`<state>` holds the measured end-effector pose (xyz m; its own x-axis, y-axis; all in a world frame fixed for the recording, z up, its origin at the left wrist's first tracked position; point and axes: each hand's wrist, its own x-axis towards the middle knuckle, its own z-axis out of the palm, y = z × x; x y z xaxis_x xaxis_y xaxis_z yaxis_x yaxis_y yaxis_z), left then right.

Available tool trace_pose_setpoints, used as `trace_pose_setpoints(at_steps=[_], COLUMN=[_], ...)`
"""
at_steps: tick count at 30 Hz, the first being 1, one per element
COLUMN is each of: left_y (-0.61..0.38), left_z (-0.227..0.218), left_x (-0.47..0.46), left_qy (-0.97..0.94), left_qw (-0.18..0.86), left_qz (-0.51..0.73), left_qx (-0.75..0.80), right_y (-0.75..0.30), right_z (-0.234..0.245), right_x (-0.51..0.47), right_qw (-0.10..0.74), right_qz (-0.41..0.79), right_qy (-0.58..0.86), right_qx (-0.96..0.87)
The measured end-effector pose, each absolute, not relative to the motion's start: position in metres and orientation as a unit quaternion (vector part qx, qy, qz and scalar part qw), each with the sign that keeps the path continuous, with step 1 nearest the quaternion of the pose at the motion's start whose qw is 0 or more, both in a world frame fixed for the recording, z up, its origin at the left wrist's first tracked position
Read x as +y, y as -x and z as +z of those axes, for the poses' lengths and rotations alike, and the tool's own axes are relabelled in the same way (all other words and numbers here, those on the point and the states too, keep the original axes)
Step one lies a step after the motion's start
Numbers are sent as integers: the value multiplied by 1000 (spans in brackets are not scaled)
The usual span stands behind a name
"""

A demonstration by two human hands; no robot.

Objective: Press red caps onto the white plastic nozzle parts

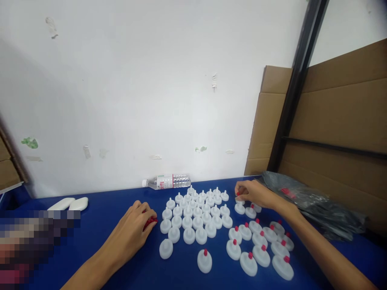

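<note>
Right hand (253, 192) pinches a red cap (238, 194); left hand (136, 222), closed round spare red pieces (150, 222), lies left of the upright bare nozzles (197, 222).

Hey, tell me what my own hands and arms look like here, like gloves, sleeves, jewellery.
Your left hand and right hand are gloveless. No rings, watch or bracelets show. Both visible forearms are sleeveless, without visible markings.

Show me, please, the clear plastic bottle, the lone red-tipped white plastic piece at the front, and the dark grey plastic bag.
Clear plastic bottle (165, 182): head view, on its label.
Lone red-tipped white plastic piece (204, 262): head view, on its rounded white base.
Dark grey plastic bag (320, 206): head view, on its folds.
</note>
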<state>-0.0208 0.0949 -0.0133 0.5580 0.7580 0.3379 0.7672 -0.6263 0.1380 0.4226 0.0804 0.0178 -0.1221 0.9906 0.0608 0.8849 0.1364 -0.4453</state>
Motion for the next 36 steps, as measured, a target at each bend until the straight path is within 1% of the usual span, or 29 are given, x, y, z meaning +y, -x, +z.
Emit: trace_pose_setpoints(at_steps=[5,9,11,13,16,19,22,27,31,33,36], left_y=[20,21,20,19,16,12,10,9,3,-2,-11], left_z=[-15,-16,-16,-15,-10,-3,2,3,2,2,2], left_x=[95,95,94,92,89,85,81,75,67,62,55], left_qy=[882,883,882,881,880,873,859,841,850,857,865], left_qw=[24,27,24,14,-6,-11,-9,-17,1,23,45], left_qz=[-187,-181,-182,-183,-183,-205,-242,-318,-381,-409,-439], left_qx=[-432,-433,-434,-437,-437,-443,-452,-438,-363,-314,-241], right_y=[-426,-432,-433,-431,-426,-419,-412,-398,-370,-351,-322], right_z=[19,34,42,44,36,24,20,38,48,47,41], right_x=[81,75,70,65,63,66,68,60,46,38,26], right_qw=[172,175,160,130,87,76,89,150,200,221,230], right_qz=[126,82,96,134,176,174,149,83,23,-11,-51], right_qy=[643,651,649,638,622,617,615,613,587,544,472], right_qx=[-736,-734,-738,-747,-758,-764,-769,-771,-784,-810,-850])
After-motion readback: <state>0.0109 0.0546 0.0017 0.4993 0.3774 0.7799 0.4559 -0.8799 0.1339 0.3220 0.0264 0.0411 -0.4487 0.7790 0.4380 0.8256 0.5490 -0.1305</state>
